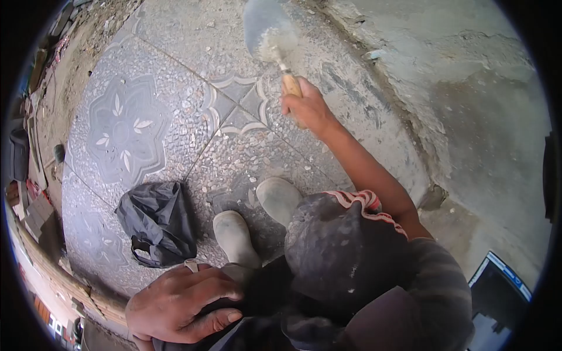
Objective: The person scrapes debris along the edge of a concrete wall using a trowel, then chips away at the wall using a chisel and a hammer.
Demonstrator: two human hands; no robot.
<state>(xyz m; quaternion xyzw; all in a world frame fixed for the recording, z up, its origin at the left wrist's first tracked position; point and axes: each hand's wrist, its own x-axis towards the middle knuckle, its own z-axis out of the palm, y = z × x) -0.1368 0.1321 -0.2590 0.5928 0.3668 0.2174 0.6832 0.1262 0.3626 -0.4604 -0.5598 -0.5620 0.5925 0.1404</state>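
Observation:
My right hand (307, 106) is closed around the wooden handle of a trowel (264, 26) at the upper middle. Its blade points away from me over the dusty patterned tiles (193, 111), with pale grey material stuck near the neck. Whether the blade touches the floor I cannot tell. My left hand (184, 304) rests on my dark-clothed leg at the lower left, thumb apart from the fingers and nothing held. Just beyond it on the tiles lies a crumpled black plastic bag (158, 222). My pale boots (234, 235) stand to the right of the bag.
A rough cement wall (480, 111) rises on the right, with a broken gap along its base. Loose dirt and rubble (88, 41) lie past the tile edge at upper left. A dark screen-like panel (497, 292) is at lower right.

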